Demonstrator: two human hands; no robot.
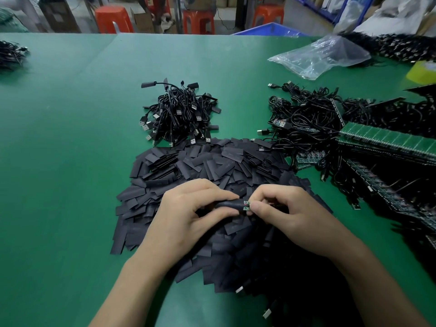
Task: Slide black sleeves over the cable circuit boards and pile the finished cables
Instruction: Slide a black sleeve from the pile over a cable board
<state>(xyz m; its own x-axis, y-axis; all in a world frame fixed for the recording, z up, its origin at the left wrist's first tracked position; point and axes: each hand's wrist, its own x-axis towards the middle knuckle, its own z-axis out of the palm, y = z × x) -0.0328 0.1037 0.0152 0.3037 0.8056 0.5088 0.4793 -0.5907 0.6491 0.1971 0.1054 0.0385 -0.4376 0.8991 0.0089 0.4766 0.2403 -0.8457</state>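
My left hand (191, 208) pinches a black sleeve (230, 205) between thumb and fingers. My right hand (285, 208) pinches a small green circuit board (246, 206) at the sleeve's open right end, partly inside it. Both hands hover over a wide heap of loose black sleeves (212, 166). The board's cable is hidden under my right hand. A pile of sleeved cables (179, 112) lies beyond the heap. Cables with bare boards (304, 116) are bundled to the right.
Green circuit-board panels (387, 140) with more cables fill the right side of the green table (66, 149). A clear plastic bag (323, 56) lies far right. Another cable pile (11, 54) sits far left. Orange stools (113, 20) and a blue crate (271, 29) stand behind.
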